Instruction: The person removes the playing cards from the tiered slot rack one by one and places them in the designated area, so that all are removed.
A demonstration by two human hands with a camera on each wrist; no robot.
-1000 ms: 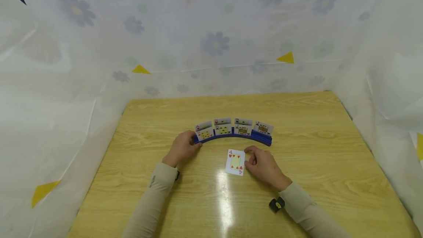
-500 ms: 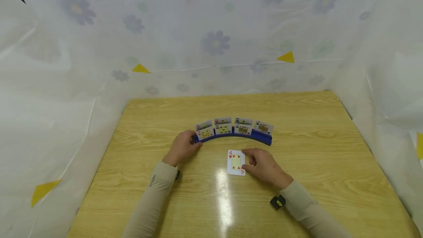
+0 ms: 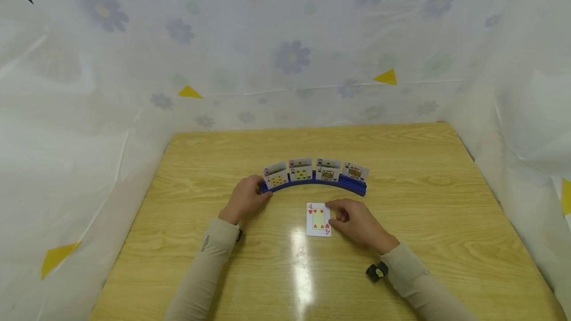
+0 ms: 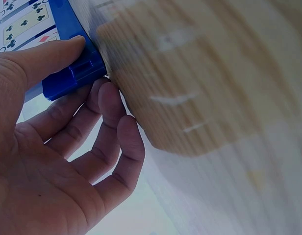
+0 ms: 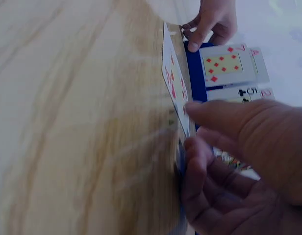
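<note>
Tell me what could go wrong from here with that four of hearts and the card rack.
The four of hearts lies flat on the glossy table; the right hand has only fingertips at its edge, so it may slide or bend instead of lifting. The blue rack is steadied only at its left end by the left hand, so a bump could tip the standing cards.

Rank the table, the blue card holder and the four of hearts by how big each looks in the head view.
1. Table, by far the largest.
2. Blue card holder, a curved rack spanning several cards.
3. Four of hearts, a single card, smallest.
</note>
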